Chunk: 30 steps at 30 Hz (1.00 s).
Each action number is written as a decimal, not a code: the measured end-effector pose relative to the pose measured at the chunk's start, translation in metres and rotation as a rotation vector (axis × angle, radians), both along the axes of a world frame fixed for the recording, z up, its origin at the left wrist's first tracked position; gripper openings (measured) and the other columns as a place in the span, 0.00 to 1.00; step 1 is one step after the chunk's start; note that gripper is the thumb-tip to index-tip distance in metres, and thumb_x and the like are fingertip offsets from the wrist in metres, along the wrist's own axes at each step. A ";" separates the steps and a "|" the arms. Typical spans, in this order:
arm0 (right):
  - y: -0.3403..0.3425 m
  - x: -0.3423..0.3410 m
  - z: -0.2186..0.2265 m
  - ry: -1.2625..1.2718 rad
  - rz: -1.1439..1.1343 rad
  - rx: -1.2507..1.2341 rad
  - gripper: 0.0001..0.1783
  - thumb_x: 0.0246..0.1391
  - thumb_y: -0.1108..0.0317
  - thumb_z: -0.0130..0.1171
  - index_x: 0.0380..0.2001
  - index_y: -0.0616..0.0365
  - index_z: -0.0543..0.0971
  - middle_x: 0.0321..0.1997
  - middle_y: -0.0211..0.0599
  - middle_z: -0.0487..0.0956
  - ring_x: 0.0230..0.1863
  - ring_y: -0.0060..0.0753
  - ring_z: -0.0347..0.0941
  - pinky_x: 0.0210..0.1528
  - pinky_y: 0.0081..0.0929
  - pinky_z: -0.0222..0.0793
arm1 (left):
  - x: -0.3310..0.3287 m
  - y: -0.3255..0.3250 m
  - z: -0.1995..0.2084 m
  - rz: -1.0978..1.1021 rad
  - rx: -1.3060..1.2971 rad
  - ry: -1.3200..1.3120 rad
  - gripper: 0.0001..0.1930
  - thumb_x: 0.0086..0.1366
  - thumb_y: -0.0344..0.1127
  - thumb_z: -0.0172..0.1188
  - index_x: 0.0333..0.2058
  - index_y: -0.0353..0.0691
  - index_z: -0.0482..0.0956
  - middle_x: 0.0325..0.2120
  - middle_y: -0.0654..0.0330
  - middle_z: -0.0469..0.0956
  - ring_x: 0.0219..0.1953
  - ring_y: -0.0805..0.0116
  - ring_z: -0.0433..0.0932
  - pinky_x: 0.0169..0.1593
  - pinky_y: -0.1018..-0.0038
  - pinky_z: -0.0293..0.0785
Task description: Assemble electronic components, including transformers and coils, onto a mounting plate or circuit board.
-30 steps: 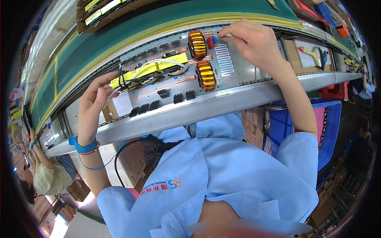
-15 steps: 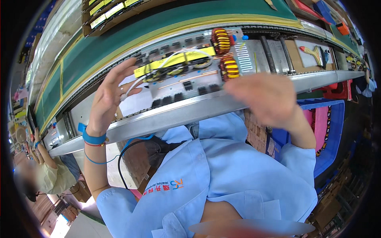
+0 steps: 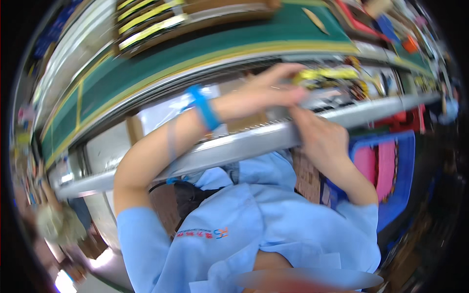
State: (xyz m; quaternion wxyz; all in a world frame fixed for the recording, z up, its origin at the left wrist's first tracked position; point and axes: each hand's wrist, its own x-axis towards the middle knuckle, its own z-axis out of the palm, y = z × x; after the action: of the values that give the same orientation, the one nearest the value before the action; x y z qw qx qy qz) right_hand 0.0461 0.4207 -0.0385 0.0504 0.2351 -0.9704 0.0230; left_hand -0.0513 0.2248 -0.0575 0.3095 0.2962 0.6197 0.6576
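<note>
Circuit board (image 3: 330, 94) motion-blurred, partly behind the left hand (image 3: 273, 92); right hand (image 3: 323, 139) smeared, both hands' grips indiscernible

Motion blur is rough here. The circuit board (image 3: 332, 97) is so smeared you can't pick out its small parts, and its left end is hidden by the left hand (image 3: 281, 93). Those fingers are mush too, so no clue if they're gripping or just touching. Same deal with the right hand (image 3: 325, 139): its fingertips are lost near the left thumb, can't tell if they meet. The brown carton (image 3: 161, 38) up top gets chopped by the frame. The co-worker (image 3: 58, 222) is a blur, and the stuff in the blue bin (image 3: 408, 180) is partly hidden.
</note>
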 end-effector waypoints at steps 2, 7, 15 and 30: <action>0.017 -0.001 -0.003 -0.036 -0.053 -0.080 0.26 0.47 0.76 0.54 0.53 0.53 0.74 0.43 0.42 0.82 0.38 0.45 0.80 0.36 0.40 0.75 | 0.000 0.011 -0.004 0.000 -0.022 -0.024 0.47 0.61 0.61 0.60 0.67 0.37 0.51 0.66 0.46 0.53 0.67 0.51 0.58 0.67 0.57 0.57; 0.099 -0.002 -0.019 -0.006 -0.300 0.029 0.31 0.48 0.80 0.45 0.56 0.44 0.74 0.47 0.39 0.82 0.45 0.48 0.79 0.44 0.38 0.73 | -0.001 -0.007 0.013 0.032 0.025 0.242 0.47 0.57 0.64 0.62 0.63 0.32 0.58 0.60 0.40 0.59 0.61 0.50 0.67 0.62 0.62 0.65; 0.223 -0.033 -0.044 0.085 -0.325 0.113 0.34 0.46 0.85 0.43 0.58 0.48 0.73 0.53 0.40 0.79 0.50 0.45 0.77 0.47 0.36 0.71 | 0.029 -0.280 0.039 1.060 -0.377 0.688 0.29 0.60 0.54 0.64 0.53 0.38 0.76 0.43 0.53 0.80 0.43 0.64 0.80 0.47 0.72 0.77; 0.265 -0.083 -0.015 -0.069 -0.476 0.378 0.14 0.56 0.65 0.54 0.44 0.56 0.79 0.41 0.48 0.80 0.45 0.55 0.76 0.46 0.44 0.70 | 0.263 -0.725 -0.047 2.430 -1.385 0.413 0.36 0.64 0.56 0.55 0.55 0.25 0.68 0.50 0.38 0.75 0.55 0.45 0.73 0.57 0.61 0.68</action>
State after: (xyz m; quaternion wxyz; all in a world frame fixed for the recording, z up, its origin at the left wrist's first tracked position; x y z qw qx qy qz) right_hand -0.0369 0.6856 -0.0537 -0.0231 0.0051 -0.9864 -0.1625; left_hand 0.2118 -0.5002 -0.1046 -0.4557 -0.5346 0.7113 0.0230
